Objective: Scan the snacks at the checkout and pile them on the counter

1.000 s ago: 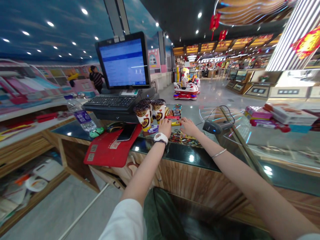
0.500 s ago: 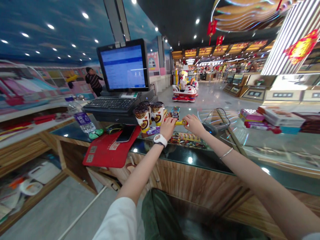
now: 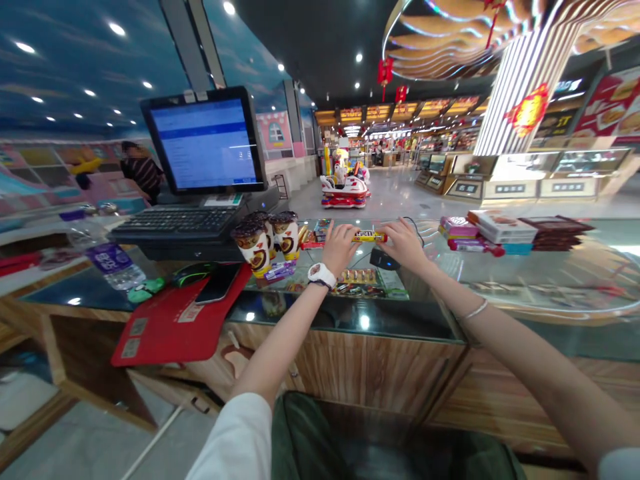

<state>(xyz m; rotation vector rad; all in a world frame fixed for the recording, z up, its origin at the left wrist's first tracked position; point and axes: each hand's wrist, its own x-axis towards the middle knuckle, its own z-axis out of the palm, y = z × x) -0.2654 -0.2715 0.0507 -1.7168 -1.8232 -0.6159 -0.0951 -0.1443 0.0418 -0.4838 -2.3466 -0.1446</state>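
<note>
A yellow candy tube (image 3: 369, 236) with dark lettering and a red end lies crosswise between my hands above the glass counter. My left hand (image 3: 341, 248), with a white watch at its wrist, grips the tube's left end. At the other end, the fingers of my right hand (image 3: 403, 244) close on the red tip. Behind my left hand are small coloured packs (image 3: 320, 228), partly covered by it. Printed cups with dark lids (image 3: 256, 248) stand further left, with purple sachets (image 3: 280, 271) at their foot. A small black device (image 3: 384, 259) sits below my right hand.
On the left stand a monitor (image 3: 207, 143) and a keyboard (image 3: 170, 223). A phone (image 3: 219, 283) lies on a red mat (image 3: 175, 327), near a water bottle (image 3: 113, 257). Stacked boxes (image 3: 501, 227) rest on the glass at right. A person (image 3: 143, 170) is in the left background.
The view has turned to the right. Both hands, still on the candy tube, have shifted right, away from the cups, and more of the tube's lettering shows.
</note>
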